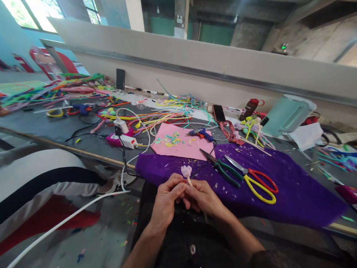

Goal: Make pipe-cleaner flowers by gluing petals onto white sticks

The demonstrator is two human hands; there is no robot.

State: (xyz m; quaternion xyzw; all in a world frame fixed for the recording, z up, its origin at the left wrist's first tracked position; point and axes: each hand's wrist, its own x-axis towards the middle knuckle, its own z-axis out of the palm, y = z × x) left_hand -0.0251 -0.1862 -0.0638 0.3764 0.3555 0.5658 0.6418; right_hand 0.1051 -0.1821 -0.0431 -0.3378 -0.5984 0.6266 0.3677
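Note:
Close in front of my body, my left hand [170,195] and my right hand [203,194] meet with fingertips pinched together. Between them they hold a small flower [186,171] with a pale lilac head and a whitish, fuzzy-looking stem. The head points up and away from me, and the lower stem is mostly hidden by the fingers. Just beyond the hands lies a purple cloth [284,171] dotted with scraps. On it rest green-handled long-nose pliers [227,172] and scissors [252,178] with one red and one yellow handle, blades parted.
A pink sheet [164,149] carries cut bits and a blue glue gun [201,134]. Left of it are a power strip [121,140] and white cables. Loose coloured stems [83,87], a phone [219,113], a bottle [251,108] and a pale green jug [290,114] stand farther back. Another person's leg [50,175] is at left.

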